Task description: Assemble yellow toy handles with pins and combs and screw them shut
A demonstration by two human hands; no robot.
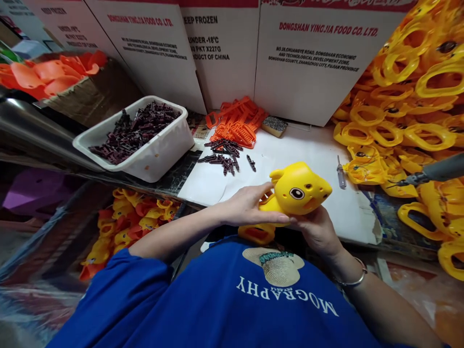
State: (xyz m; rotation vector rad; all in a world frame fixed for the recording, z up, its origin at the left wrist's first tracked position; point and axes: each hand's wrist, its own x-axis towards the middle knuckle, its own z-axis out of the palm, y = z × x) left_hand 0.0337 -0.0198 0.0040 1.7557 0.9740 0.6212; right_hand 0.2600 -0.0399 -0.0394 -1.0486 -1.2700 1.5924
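Observation:
Both my hands grip a yellow plastic toy duck [299, 191] close to my body, over the table's front edge. My left hand [250, 205] wraps the duck's body from the left, its thumb along the near side. Under the duck's head, my right hand [319, 229] supports it, some fingers hidden. The duck's head points right, with one painted eye and small holes where a beak could sit. Beyond the hands lie small dark plastic parts [228, 157] and a heap of orange plastic frames [239, 123] on white paper [297, 147].
A white tub [155, 166] of dark parts stands left, before a carton [90, 92] of orange pieces. Yellow duck shells [391, 111] pile up at right, near a screwdriver [340, 174] and an electric driver [442, 169]. Printed cartons [308, 72] form the back wall. Finished-looking ducks [126, 217] fill a lower bin.

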